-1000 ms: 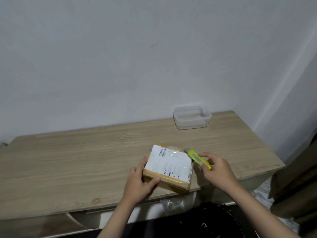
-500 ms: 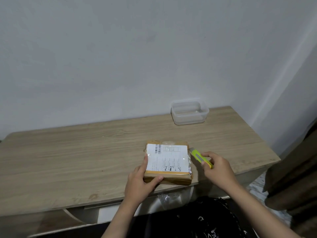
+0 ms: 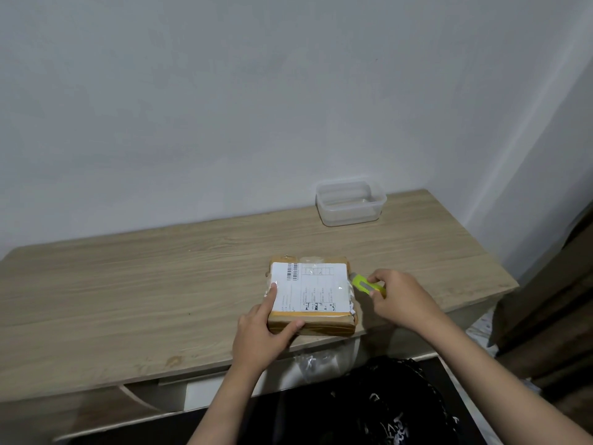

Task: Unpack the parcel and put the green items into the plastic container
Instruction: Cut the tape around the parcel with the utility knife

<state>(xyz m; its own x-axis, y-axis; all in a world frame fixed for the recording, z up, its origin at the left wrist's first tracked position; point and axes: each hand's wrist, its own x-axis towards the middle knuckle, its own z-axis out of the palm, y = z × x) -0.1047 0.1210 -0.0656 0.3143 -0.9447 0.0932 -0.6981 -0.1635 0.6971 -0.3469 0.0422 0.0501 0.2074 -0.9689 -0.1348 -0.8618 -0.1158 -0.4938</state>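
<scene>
A flat brown parcel [image 3: 317, 293] with a white shipping label lies near the front edge of the wooden table [image 3: 160, 284], sealed in tape. My left hand [image 3: 266, 329] grips its near left corner, thumb on the front edge and a finger on the label. My right hand [image 3: 401, 297] holds a yellow-green utility knife [image 3: 364, 283] whose tip touches the parcel's right side. The clear plastic container [image 3: 350, 203] stands empty at the back of the table by the wall.
A white wall runs behind the table. A brown curtain [image 3: 555, 300] hangs at the right. Clear plastic wrap [image 3: 316, 361] hangs below the table's front edge, above a dark patterned fabric [image 3: 385, 406] on my lap.
The parcel has been turned from a skewed angle to square with the table edge. My right hand has kept the knife against the parcel's right side.
</scene>
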